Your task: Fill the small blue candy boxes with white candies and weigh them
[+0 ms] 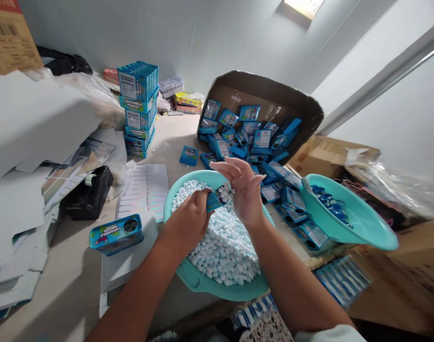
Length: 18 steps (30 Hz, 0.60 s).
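Gripping a blue box by its end, left fingers above white candies, right fingers loosely extended just beside.

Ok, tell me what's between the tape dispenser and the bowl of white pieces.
A pale lined sheet, plus crumpled plastic beside the dispenser, in the head view.

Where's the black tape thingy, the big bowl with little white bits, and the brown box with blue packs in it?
Black tape dispenser (86, 202): head view, on its dark body.
Big turquoise bowl (231, 292): head view, on its near rim.
Brown box (261, 90): head view, on its bare inner wall.
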Each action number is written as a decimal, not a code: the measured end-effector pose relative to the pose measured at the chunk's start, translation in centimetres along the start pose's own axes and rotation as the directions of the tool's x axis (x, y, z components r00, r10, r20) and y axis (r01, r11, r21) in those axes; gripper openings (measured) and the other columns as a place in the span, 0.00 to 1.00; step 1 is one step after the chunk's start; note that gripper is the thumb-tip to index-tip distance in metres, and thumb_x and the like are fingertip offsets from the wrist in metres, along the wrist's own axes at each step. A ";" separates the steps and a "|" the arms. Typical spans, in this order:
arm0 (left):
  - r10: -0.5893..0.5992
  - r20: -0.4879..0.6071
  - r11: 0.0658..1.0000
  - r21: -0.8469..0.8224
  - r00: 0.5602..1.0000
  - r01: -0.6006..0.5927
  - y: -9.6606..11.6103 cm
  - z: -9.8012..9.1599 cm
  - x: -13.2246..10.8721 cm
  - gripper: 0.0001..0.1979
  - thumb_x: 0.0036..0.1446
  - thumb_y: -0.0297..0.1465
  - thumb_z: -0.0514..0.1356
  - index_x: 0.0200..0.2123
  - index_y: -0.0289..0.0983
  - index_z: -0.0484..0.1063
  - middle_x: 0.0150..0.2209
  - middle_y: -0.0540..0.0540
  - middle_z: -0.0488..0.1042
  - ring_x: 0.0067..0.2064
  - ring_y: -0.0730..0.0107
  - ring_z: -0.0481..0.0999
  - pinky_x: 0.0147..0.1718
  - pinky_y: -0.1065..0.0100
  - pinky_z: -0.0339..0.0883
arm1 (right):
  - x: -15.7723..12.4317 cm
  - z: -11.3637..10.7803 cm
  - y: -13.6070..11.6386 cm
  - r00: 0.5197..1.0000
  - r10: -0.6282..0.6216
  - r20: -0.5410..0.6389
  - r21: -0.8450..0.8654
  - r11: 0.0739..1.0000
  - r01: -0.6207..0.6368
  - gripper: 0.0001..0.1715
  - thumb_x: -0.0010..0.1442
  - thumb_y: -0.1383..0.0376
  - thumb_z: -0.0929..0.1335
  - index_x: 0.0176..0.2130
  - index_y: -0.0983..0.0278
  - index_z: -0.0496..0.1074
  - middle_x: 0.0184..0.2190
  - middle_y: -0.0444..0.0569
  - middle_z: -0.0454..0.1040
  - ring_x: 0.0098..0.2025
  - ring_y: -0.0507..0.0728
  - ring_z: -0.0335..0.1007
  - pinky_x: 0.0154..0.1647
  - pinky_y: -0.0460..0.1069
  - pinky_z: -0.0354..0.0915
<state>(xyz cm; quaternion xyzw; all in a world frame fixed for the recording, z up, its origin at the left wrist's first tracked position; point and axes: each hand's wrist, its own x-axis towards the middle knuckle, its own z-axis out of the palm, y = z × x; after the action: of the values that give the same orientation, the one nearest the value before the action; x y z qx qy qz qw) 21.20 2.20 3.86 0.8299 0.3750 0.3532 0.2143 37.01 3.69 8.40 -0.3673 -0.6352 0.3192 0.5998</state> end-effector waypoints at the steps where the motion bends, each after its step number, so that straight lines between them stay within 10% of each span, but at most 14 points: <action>1: 0.002 -0.030 1.000 -0.018 1.000 -0.003 -0.1 0.1 0.0 0.21 0.67 0.27 0.57 0.60 0.36 0.58 0.57 0.34 0.74 0.59 0.54 0.77 0.57 0.55 0.73 | -0.1 -0.2 -0.1 0.999 -0.036 -0.014 0.010 0.999 0.036 0.34 0.65 0.33 0.57 0.52 0.51 0.71 0.48 0.46 0.82 0.57 0.62 0.75 0.64 0.62 0.66; 10: -0.132 -0.116 0.991 -0.041 0.984 0.128 -0.1 0.6 -0.1 0.19 0.68 0.26 0.56 0.60 0.37 0.60 0.59 0.34 0.73 0.62 0.54 0.75 0.58 0.53 0.71 | -0.4 -2.4 -1.2 0.998 -0.019 0.066 -0.497 0.866 0.050 0.18 0.64 0.47 0.71 0.42 0.58 0.80 0.43 0.51 0.77 0.47 0.58 0.74 0.47 0.53 0.71; 18: -0.162 -0.101 0.987 -0.002 0.982 0.162 -0.2 0.9 0.0 0.19 0.68 0.27 0.56 0.61 0.37 0.61 0.59 0.35 0.74 0.60 0.54 0.76 0.57 0.54 0.72 | -0.3 -2.1 -1.6 0.989 -0.001 0.148 -0.495 0.866 0.075 0.11 0.62 0.54 0.73 0.36 0.58 0.82 0.36 0.50 0.78 0.38 0.57 0.76 0.38 0.52 0.73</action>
<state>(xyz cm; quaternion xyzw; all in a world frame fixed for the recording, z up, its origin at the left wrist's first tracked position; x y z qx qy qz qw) 21.78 2.24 3.12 0.7784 0.4527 0.3750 0.2204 38.95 2.55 9.80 -0.4734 -0.7443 0.1579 0.4438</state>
